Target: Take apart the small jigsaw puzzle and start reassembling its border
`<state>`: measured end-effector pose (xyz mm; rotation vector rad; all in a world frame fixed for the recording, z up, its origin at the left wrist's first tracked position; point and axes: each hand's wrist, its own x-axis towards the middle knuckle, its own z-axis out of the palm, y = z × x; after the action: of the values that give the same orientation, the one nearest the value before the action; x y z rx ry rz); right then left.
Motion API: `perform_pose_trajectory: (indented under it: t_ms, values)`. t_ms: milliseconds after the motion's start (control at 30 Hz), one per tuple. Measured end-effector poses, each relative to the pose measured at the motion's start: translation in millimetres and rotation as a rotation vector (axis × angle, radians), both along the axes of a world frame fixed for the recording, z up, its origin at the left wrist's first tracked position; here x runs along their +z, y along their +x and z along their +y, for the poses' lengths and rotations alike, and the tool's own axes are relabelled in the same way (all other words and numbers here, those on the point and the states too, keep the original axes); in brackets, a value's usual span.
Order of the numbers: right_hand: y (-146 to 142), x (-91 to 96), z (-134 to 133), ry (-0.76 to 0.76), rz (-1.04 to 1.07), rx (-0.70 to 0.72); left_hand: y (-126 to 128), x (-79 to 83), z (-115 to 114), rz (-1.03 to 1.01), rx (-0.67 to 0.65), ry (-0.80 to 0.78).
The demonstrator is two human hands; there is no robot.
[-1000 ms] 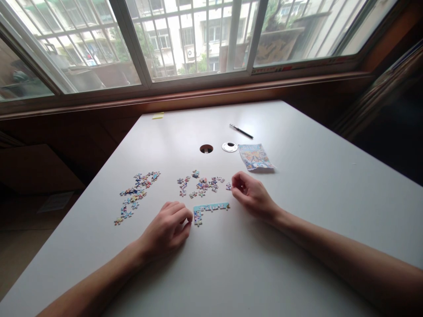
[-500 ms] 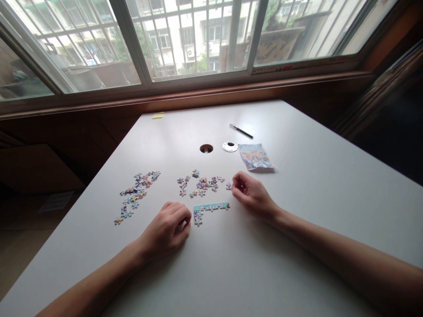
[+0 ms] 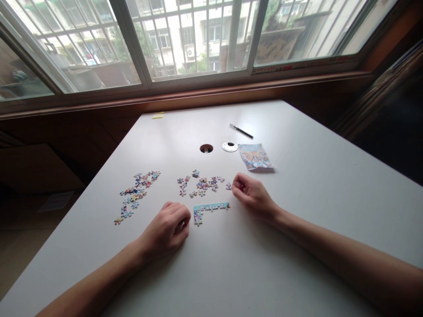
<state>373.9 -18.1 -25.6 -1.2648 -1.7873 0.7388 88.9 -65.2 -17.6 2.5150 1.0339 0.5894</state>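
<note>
My left hand (image 3: 167, 226) rests on the table with its fingers curled in, and nothing shows in it. Just right of it lies an L-shaped joined strip of jigsaw puzzle (image 3: 211, 206), light blue along its top edge. My right hand (image 3: 249, 192) is closed above the strip's right end, thumb and forefinger pinched at the edge of a small jigsaw puzzle piece (image 3: 228, 186). Beyond the strip, between the hands, are loose puzzle pieces (image 3: 202, 183), some of them overlapping. Another scatter of pieces (image 3: 134, 193) spreads out left of my left hand.
A crumpled printed picture sheet (image 3: 257, 156) lies beyond my right hand. Behind it are a black pen (image 3: 241, 131), a round silver cover (image 3: 230, 146) and a cable hole (image 3: 206, 149) in the white table (image 3: 297, 264). Barred windows stand past the far edge.
My left hand has shifted very slightly left, away from the joined strip. My right hand stays at the same small piece, and the other pieces lie as before.
</note>
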Motion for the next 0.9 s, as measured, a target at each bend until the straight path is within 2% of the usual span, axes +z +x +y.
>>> perform_pose_trajectory:
  t_ms: [100,267,400,900]
  values:
    - [0.6,0.2,0.2,0.015,0.007,-0.011,0.0,-0.9,0.3,0.005,0.001,-0.002]
    - [2.5,-2.4,3.4,0.16,0.013,-0.135,1.0,-0.4,0.5,0.002,0.001,-0.003]
    - [3.5,-5.1,7.0,0.104,0.083,-0.208,0.5,0.5,0.5,0.004,-0.004,0.005]
    - [4.0,-9.9,8.3,-0.004,0.274,-0.254,-2.7,-3.0,0.4,0.016,-0.007,-0.018]
